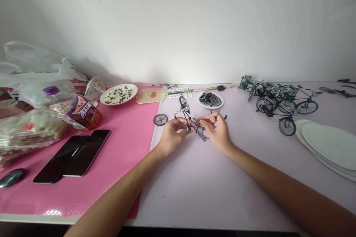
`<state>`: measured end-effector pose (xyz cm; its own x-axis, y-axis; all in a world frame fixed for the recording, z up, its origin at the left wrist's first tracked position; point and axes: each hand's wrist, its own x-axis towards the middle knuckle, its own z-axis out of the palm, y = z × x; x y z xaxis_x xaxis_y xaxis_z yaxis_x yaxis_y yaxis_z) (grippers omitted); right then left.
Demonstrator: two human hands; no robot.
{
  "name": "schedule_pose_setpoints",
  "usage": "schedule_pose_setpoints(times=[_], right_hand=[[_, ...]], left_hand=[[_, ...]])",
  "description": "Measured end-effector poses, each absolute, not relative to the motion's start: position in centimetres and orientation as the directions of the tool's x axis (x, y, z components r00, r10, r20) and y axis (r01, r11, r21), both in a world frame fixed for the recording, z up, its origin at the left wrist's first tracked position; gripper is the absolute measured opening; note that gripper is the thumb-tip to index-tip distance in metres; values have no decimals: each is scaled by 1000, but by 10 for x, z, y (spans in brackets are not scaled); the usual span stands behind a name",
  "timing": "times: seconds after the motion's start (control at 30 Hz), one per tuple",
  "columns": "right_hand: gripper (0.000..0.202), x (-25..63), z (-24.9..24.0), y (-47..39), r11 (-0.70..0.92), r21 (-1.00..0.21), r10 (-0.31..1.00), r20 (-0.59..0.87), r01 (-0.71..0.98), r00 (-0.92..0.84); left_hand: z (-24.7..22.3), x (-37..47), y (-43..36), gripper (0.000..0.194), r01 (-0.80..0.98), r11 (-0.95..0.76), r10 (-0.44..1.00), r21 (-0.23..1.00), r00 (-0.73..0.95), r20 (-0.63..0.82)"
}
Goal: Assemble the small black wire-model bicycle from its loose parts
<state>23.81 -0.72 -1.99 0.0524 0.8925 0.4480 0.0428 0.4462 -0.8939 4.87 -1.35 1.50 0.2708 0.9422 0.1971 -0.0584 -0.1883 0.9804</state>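
Between my two hands is a small black toy bicycle (pixel 184 108), raised over the pale table and tilted, one wheel and the handlebar pointing up and away. My left hand (pixel 174 135) pinches its frame near the saddle. Fingers curled, my right hand (pixel 216 129) grips the frame's other end; part of the bicycle there is hidden behind the fingers. A thin stick-like piece pokes out above the right hand, too small to name. A loose spoked wheel (pixel 160 119) lies flat to the left. Beyond the hands, a white plate (pixel 198 100) holds several black wheels.
Several toy bicycles (pixel 296 100) stand at the right, near stacked white plates (pixel 330 144). To the left, a pink mat (pixel 122 148) bears two phones (pixel 86 152), a bottle (pixel 80 111), a mouse (pixel 12 177) and a plate of small pieces (pixel 135 90). A wall rises behind.
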Motion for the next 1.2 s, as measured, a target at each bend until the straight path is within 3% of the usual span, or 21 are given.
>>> schedule_pose_setpoints(times=[0.23, 0.37, 0.53, 0.87, 1.2], right_hand=[[47, 233, -12, -16, 644, -697, 725, 687, 316, 38], [45, 230, -11, -21, 686, -626, 698, 710, 371, -92], [36, 232, -13, -19, 682, -554, 675, 729, 477, -118], [43, 229, -15, -19, 621, -602, 720, 691, 502, -62], [35, 234, -13, -15, 664, -616, 695, 717, 423, -48]], left_hand=[[15, 47, -11, 33, -69, -219, 962, 973, 154, 227], [13, 47, -11, 31, -62, -213, 963, 975, 153, 220], [11, 48, -11, 31, -75, -207, 962, 975, 167, 217], [11, 47, -11, 31, -55, -201, 964, 978, 167, 208], [8, 42, -6, 34, -135, -155, 976, 979, 131, 173]])
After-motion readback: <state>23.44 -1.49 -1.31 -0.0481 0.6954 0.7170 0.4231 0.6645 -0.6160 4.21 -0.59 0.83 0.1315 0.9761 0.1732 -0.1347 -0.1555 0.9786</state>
